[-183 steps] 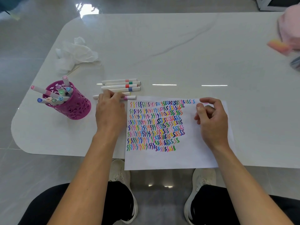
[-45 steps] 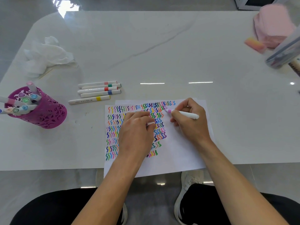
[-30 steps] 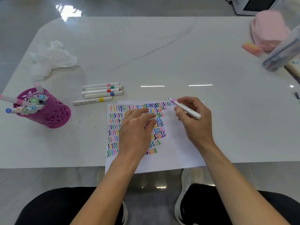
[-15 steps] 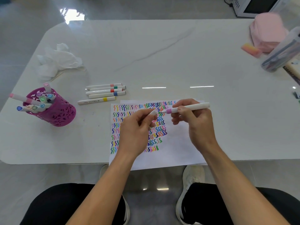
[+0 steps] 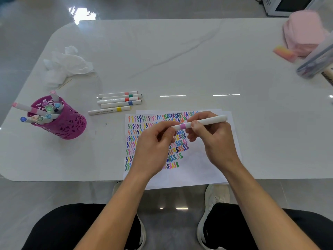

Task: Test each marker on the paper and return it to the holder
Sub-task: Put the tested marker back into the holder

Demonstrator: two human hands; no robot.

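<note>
A white marker with a pink band (image 5: 201, 122) lies level above the paper (image 5: 198, 165), held in both hands. My right hand (image 5: 214, 139) grips its barrel. My left hand (image 5: 155, 147) pinches the cap end, and the cap now sits against the pink band. The paper is covered in rows of coloured squiggles. A magenta cut-out holder (image 5: 61, 121) with several markers stands at the left. Several white markers (image 5: 119, 101) with coloured bands lie side by side on the table between holder and paper.
Crumpled white tissue (image 5: 66, 65) lies at the back left. At the far right are a pink cloth (image 5: 304, 31), an orange-pink eraser (image 5: 283, 53) and a clear pencil case (image 5: 317, 60). The paper overhangs the table's front edge (image 5: 72, 179).
My right hand lifted the pink marker off the paper and turned it level. My left hand rose from the paper with the cap and brought it onto the tip.
</note>
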